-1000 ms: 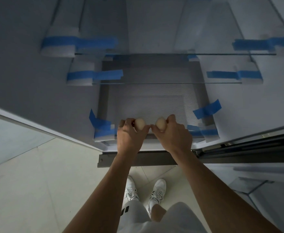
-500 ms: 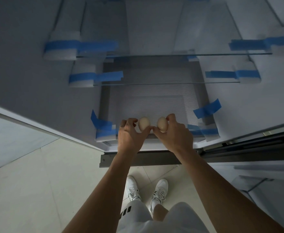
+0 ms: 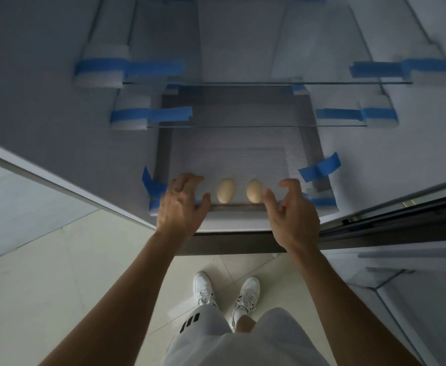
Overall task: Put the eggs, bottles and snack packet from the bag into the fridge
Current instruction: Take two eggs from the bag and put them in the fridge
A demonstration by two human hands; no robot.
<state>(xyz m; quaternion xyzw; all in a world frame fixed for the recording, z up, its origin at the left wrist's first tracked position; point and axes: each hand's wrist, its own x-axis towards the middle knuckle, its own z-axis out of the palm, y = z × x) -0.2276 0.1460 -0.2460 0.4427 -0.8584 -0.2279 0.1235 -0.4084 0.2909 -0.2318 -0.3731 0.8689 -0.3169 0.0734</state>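
Eggs point(image 3: 226, 191) lengthwise, tips toward fridge back

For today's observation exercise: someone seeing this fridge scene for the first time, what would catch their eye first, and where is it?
Two pale eggs lie side by side near the front edge of the ribbed bottom shelf, with the open left hand and right hand just either side of them. Bright blue tape marks the shelf corners and the foam blocks along both walls.
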